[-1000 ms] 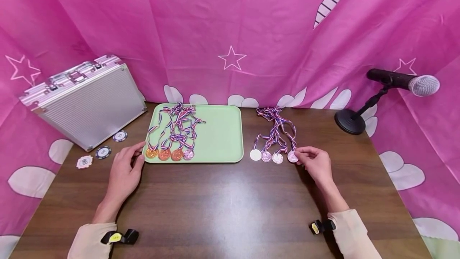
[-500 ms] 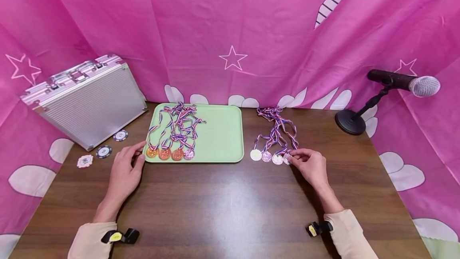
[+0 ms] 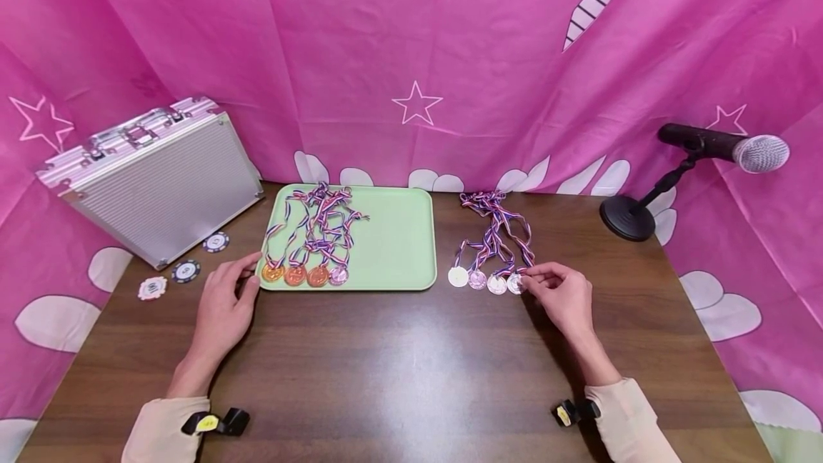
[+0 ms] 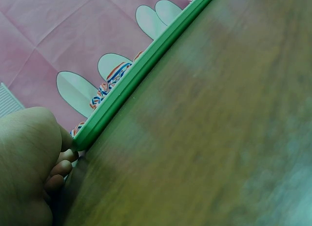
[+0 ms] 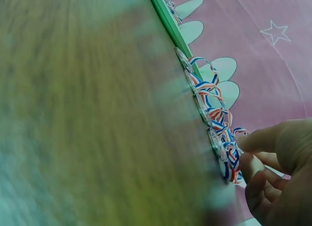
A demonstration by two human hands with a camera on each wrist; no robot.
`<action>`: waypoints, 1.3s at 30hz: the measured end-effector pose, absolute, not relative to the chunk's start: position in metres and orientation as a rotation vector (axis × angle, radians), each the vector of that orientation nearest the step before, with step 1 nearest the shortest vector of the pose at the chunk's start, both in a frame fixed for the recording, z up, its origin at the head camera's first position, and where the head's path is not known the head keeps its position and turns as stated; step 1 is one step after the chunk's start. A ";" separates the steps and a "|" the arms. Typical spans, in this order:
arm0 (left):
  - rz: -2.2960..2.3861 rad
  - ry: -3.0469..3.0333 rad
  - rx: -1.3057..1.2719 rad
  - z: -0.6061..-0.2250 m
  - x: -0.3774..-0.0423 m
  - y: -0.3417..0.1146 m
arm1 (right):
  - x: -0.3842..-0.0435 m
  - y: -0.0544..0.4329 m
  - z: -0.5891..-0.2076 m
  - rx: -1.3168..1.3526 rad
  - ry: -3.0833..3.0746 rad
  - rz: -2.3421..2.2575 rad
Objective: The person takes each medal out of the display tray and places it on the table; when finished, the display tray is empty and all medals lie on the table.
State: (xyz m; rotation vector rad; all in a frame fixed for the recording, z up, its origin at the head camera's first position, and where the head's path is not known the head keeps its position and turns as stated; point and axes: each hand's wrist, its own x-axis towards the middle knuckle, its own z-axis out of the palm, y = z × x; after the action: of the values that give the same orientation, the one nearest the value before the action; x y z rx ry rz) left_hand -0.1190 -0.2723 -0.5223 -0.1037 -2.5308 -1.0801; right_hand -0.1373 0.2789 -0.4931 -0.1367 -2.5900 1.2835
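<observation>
Several medals lie in a row along the front of the green tray (image 3: 386,256): a gold one (image 3: 273,273), copper-coloured ones (image 3: 295,275) and a pinkish silver one (image 3: 338,276). My left hand (image 3: 225,302) touches the tray's left front corner with thumb and fingers. Right of the tray, several silver medals (image 3: 458,276) form another row on the table. My right hand (image 3: 566,299) pinches the rightmost medal (image 3: 515,283) at its right edge, partly covering it. In the right wrist view, its thumb and forefinger sit right at the striped ribbon (image 5: 233,160).
A silver case (image 3: 167,191) stands at the back left, with poker chips (image 3: 186,271) in front of it. A microphone (image 3: 720,145) on a black stand (image 3: 626,218) is at the back right. Tangled ribbons (image 3: 495,227) run back from the medals. A pink curtain (image 3: 360,77) backs the table.
The right hand first slid the rightmost medal left, up against its neighbour, then shifted slightly back to the right, leaving more of the medal showing. The left hand and tray stayed put.
</observation>
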 end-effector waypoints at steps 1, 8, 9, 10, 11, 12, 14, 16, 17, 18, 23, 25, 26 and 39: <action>-1.080 -2.532 -0.103 -0.522 -0.119 -0.272 | -0.137 0.278 -0.492 -0.132 -2.582 1.285; -1.079 -2.525 -0.110 -0.522 -0.119 -0.272 | -0.135 0.263 -0.485 -0.065 -2.551 1.290; -1.079 -2.525 -0.110 -0.522 -0.118 -0.272 | -0.135 0.260 -0.485 -0.055 -2.547 1.294; -1.079 -2.526 -0.110 -0.522 -0.119 -0.272 | -0.135 0.257 -0.484 -0.046 -2.545 1.300; -1.080 -2.526 -0.110 -0.522 -0.119 -0.272 | -0.134 0.253 -0.484 -0.035 -2.543 1.303; -1.081 -2.527 -0.110 -0.522 -0.119 -0.272 | -0.134 0.250 -0.483 -0.023 -2.539 1.307; -1.084 -2.528 -0.112 -0.522 -0.119 -0.271 | -0.133 0.242 -0.482 0.001 -2.532 1.316; -1.089 -2.529 -0.113 -0.522 -0.119 -0.271 | -0.133 0.233 -0.481 0.029 -2.522 1.333; -1.089 -2.529 -0.112 -0.522 -0.119 -0.271 | -0.133 0.228 -0.481 0.047 -2.512 1.344; -1.090 -2.531 -0.111 -0.522 -0.119 -0.271 | -0.133 0.222 -0.481 0.066 -2.499 1.367; -1.088 -2.545 -0.100 -0.521 -0.119 -0.272 | -0.134 0.192 -0.482 0.171 -2.475 1.448; -1.087 -2.545 -0.101 -0.522 -0.119 -0.273 | -0.134 0.179 -0.483 0.212 -2.495 1.456; -1.085 -2.544 -0.103 -0.522 -0.119 -0.273 | -0.134 0.173 -0.483 0.234 -2.506 1.453; -1.078 -2.537 -0.111 -0.523 -0.119 -0.273 | -0.140 0.091 -0.485 0.379 -2.606 1.515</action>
State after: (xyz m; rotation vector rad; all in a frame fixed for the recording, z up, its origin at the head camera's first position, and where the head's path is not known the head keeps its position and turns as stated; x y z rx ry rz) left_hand -0.1194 -0.2731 -0.5231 -0.1113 -2.5368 -1.0780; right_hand -0.1401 0.0907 -0.4851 0.3787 -2.6058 1.5146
